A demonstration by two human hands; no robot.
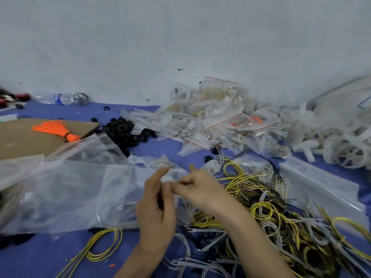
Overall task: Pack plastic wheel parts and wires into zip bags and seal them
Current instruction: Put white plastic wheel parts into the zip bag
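Both forearms rise from the lower edge, the left nearly straight up, the right slanting in from the lower right. The left hand [158, 207] stands on edge, forefinger stretched upward and thumb bent inward. The right hand [198, 189] lies sideways, thumb raised and fingers curled. Their fingertips meet, pinching the top of a small clear zip bag [183, 208] that hangs between them over the blue-covered desk [160, 149]. Blur hides its contents, though something dark shows inside the left hand's grasp.

Just right of the hands sprawls a tangled heap of yellow, black and grey wires [281, 217]. One separate yellow wire coil [104, 245] lies at lower left. Behind is a pile of sealed clear zip bags with red strips [210, 119], too many to count, with white plastic wheel parts [341, 151] far right.

To the left are:
- one large clear plastic sack [70, 187]
- one heap of small black plastic pieces [124, 131]
- one tied orange cord bundle [56, 129] on brown cardboard [20, 141]
- one water bottle [62, 98]
- one grey spoked wheel [81, 98]
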